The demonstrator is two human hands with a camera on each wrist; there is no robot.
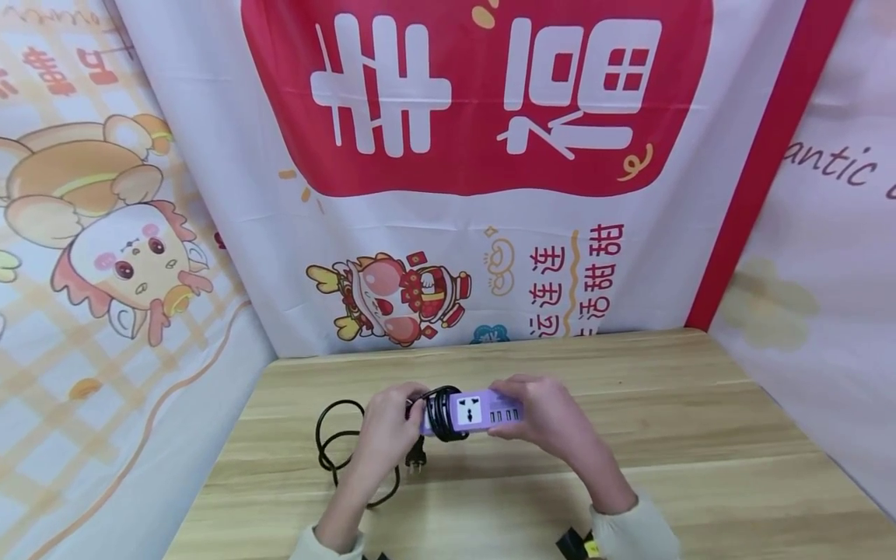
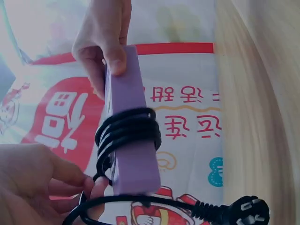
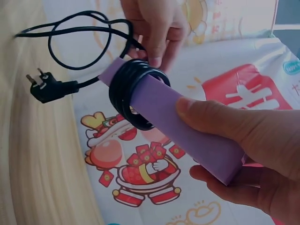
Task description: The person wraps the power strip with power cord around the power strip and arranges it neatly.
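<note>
A purple power strip [image 1: 458, 420] with a white socket and several USB ports is held above the wooden table. My right hand [image 1: 539, 408] grips its right end, thumb on one side and fingers on the other, as the right wrist view shows. Black cord [image 2: 127, 129] is wound in several turns around the strip's left part. My left hand [image 1: 387, 424] pinches the cord [image 2: 86, 197] close beside the strip's left end. From there a loose loop of cord [image 3: 79, 29] hangs, and the black plug [image 3: 49, 88] dangles below the strip with its prongs exposed.
The wooden table [image 1: 665, 420] lies under both hands. A printed cloth [image 1: 420, 218] hangs at the back, with further printed cloths at the left [image 1: 105, 233] and right [image 1: 826, 311]. A black strap with a yellow mark [image 1: 581, 544] shows near the right sleeve.
</note>
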